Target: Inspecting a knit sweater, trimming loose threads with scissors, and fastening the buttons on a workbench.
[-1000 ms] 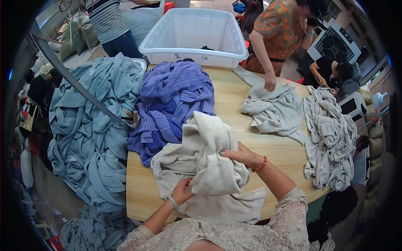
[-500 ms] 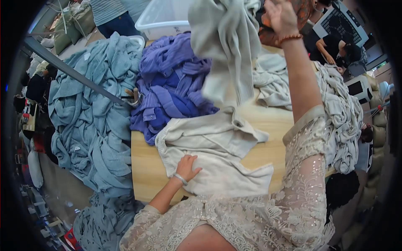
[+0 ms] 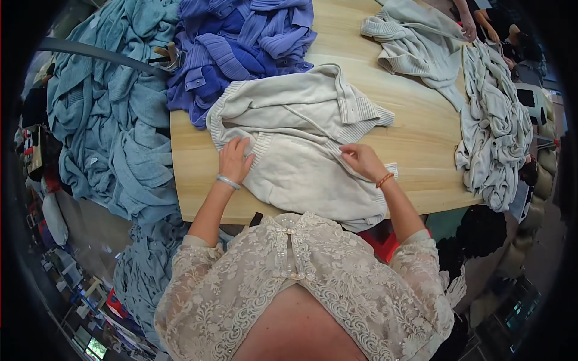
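Note:
A cream knit cardigan (image 3: 313,174) with ribbed edges and a buttoned band lies spread on the wooden table in front of me, its ribbed hem toward the left. My left hand (image 3: 235,161), with a pale bangle at the wrist, lies on that hem with fingers slightly apart. On the right part of the garment, my right hand (image 3: 363,162) has its thumb and fingers bent together at a fold of the knit; a beaded bracelet circles that wrist.
Purple garments (image 3: 241,54) are heaped beyond the cardigan, and blue-green knitwear (image 3: 114,120) hangs off the left side beside a grey bar (image 3: 102,53). More cream knits (image 3: 421,48) lie far right, with a pile (image 3: 497,132) over the right edge. Another person's hand (image 3: 468,27) touches them.
My right hand has come down from the far side onto the cardigan; the cream garment that hung in the air beside it is out of view. My left hand has shifted to the hem. The view tilted downward.

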The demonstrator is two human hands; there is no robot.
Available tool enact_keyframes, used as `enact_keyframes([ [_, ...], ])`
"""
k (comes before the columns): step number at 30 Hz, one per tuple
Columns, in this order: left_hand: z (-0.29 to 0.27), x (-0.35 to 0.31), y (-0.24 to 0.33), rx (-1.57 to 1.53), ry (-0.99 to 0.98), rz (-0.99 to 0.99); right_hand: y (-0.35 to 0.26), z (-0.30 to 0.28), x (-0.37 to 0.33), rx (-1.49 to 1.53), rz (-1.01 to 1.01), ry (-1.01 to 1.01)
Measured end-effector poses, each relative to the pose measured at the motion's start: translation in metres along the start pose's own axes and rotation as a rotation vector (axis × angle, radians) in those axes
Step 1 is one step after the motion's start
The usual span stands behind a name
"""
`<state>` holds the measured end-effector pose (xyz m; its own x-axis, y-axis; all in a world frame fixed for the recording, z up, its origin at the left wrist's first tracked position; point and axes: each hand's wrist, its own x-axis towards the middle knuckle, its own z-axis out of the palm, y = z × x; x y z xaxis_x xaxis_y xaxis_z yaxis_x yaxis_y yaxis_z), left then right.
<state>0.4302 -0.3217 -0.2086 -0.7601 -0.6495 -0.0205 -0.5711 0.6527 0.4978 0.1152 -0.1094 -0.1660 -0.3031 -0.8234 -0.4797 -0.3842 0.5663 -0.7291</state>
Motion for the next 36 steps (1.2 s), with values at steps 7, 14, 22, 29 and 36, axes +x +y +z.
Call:
enact_keyframes([
  [7, 0.03, 0.034, 0.03, -0.082, 0.033, 0.039, 0.04, 0.063, -0.068, -0.386, 0.049, 0.348],
  [14, 0.034, 0.016, 0.031, -0.561, -0.109, -0.147, 0.035, 0.03, -0.074, -0.167, -0.092, 0.311],
  [22, -0.103, 0.007, -0.003, -1.382, 0.389, -0.311, 0.021, -0.034, -0.069, -0.036, -0.001, 0.071],
  [29, -0.07, 0.067, -0.057, -0.831, 0.515, -0.295, -0.021, -0.04, 0.02, 0.34, -0.056, 0.473],
  [36, -0.024, 0.13, -0.058, -0.276, 0.258, -0.431, 0.002, -0.019, 0.089, -0.026, 0.244, 0.558],
])
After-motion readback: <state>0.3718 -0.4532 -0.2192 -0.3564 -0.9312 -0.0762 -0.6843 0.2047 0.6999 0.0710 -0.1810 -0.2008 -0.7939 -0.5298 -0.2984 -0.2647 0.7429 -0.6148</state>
